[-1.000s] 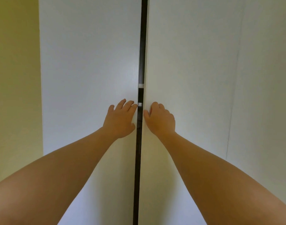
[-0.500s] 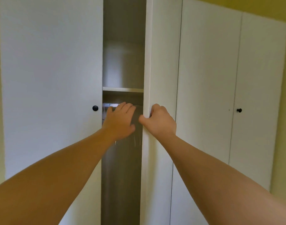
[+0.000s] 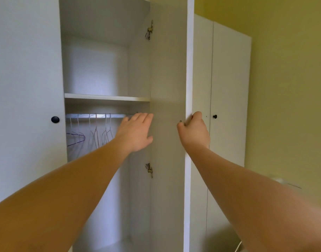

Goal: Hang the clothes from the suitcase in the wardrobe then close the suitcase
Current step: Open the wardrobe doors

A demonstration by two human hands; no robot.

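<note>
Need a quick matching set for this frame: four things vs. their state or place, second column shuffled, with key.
1. right hand
2. left hand
3. hangers
4. shelf

A. on the rail, no clothes on them
B. above the rail, nothing visible on it
C. gripping the open door's edge
D. open, fingers spread, in front of the opening

Pairs: 1-C, 2-D, 3-A, 4-B

Home bedroom, white wardrobe (image 3: pixel 26 70), hangers (image 3: pixel 94 132) on rail (image 3: pixel 94 116), yellow walls (image 3: pixel 287 70)
</note>
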